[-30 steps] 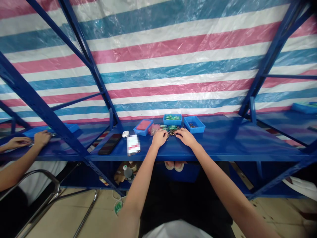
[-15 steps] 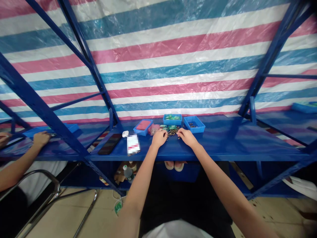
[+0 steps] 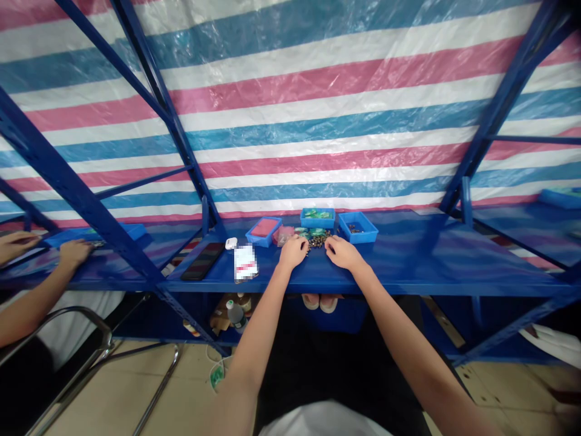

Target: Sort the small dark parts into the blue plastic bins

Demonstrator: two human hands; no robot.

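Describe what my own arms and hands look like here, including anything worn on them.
Your left hand and right hand wear no gloves. No watch or band shows on either wrist, and no sleeve on either forearm. I can't tell about rings.

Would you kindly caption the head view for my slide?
Left hand and right hand flank small brassy parts near three blue trays.

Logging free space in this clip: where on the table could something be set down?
The widest bare patch of table lies right of the right hand and the tray behind it, toward the blue post. A smaller one lies between the pile and front edge. Crowded: behind the pile, with bags and trays, and left around the phone.
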